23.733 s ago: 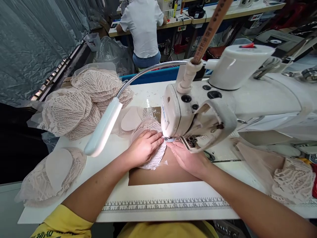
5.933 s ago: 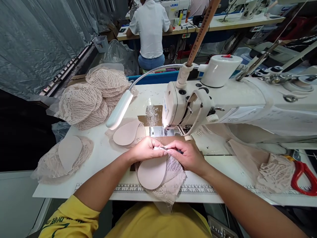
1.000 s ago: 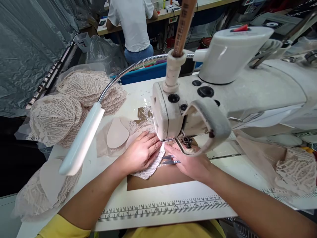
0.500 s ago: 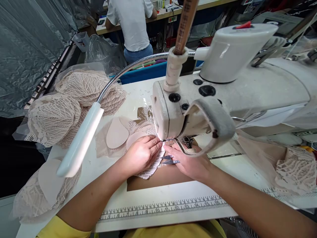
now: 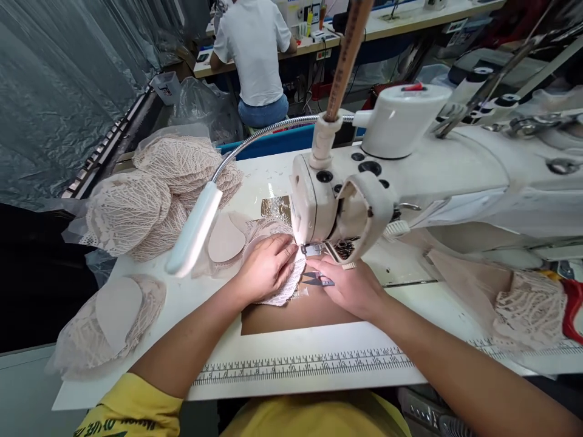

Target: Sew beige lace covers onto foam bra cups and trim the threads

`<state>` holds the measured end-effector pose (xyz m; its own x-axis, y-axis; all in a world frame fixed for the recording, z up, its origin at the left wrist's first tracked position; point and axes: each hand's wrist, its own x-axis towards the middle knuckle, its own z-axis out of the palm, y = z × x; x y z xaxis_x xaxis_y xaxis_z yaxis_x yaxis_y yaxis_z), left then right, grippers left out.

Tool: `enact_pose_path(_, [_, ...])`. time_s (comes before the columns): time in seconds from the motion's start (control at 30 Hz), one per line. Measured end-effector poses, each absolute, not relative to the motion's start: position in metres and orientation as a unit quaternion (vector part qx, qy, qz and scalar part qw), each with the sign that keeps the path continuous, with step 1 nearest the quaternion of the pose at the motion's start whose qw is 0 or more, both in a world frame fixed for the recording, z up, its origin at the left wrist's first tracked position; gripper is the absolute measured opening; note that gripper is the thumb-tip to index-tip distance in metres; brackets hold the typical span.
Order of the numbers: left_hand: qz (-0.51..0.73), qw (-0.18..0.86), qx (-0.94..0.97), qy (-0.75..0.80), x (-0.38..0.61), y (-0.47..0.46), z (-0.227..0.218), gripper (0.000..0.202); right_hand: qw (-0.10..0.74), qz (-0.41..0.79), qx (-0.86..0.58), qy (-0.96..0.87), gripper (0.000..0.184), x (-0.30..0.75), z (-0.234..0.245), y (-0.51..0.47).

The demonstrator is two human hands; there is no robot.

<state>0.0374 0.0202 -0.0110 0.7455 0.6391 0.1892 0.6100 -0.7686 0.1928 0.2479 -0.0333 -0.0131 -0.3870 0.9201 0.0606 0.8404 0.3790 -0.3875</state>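
My left hand (image 5: 268, 267) lies on a beige lace cup piece (image 5: 288, 285), fingers stretched out over it and pressing it down beside the needle. The lace edge runs up to the presser foot (image 5: 313, 249) of the white sewing machine (image 5: 314, 200). My right hand (image 5: 353, 285) is closed around small thread snips (image 5: 325, 279), their dark blades pointing left out of the fingers. Its index finger reaches toward the lace edge just in front of the presser foot. The needle tip is too small to make out.
Stacked lace cups (image 5: 130, 209) lie at the left, with another lace piece (image 5: 121, 315) nearer me. A lamp (image 5: 195, 227) on a bendable neck hangs over the table's left side. Lace (image 5: 531, 306) and a red-handled tool (image 5: 572, 309) lie right. A co-worker (image 5: 255, 54) sits ahead.
The camera view has shifted, so the scene sits differently in the picture. My left fingers have drawn back slightly from the needle and lie flatter. My right hand still holds the snips.
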Motion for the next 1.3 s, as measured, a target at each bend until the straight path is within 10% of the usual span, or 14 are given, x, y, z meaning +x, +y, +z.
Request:
enact_pose_path(0.27, [0.012,0.141,0.917,0.373,0.035,-0.016,0.027,0.040,0.236,0.265,-0.501,-0.789,0.032,0.252,-0.017,-0.037])
enact_pose_path(0.6, [0.160,0.309,0.862,0.369,0.024,-0.011,0.026,0.047,0.294,0.400,-0.461,-0.735,0.043,0.240,-0.013,-0.044])
enact_pose_path(1.3, [0.197,0.672,0.593,0.396,0.026,-0.014,-0.001,0.029,0.305,0.385,-0.435,-0.754,0.036,0.250,-0.013,-0.041])
